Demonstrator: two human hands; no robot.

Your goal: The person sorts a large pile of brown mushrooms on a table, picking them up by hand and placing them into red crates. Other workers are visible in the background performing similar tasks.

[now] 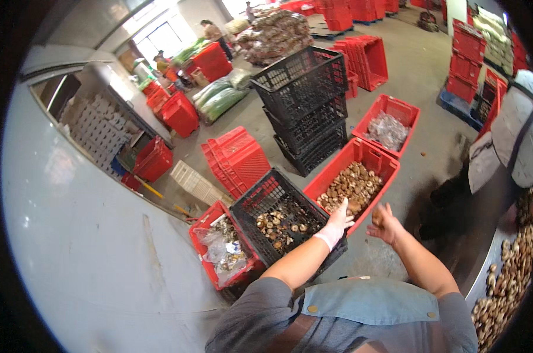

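Note:
Just below me, a black plastic crate [244,212] holds mushrooms [270,223] at its left and loose bits over its slatted bottom. To its right, a red plastic crate [387,174] is filled with brown-capped mushrooms [353,183]. My left hand [337,223], with a pale glove or wrap about the wrist, is over the near rims of the two crates, fingers apart; a mushroom lies close beyond its fingertips. My right hand [384,224] is beside the red crate's near right edge, its fingers bent around a brown mushroom [376,215].
At left, a red crate [200,249] holds plastic wrap and scraps. Stacked black crates [308,110] and nested red crates [237,161] stand ahead. Another red crate [414,121] contains clear plastic. A person [511,132] stands right, near a table of mushrooms [504,287]. The grey wall [85,220] runs along the left.

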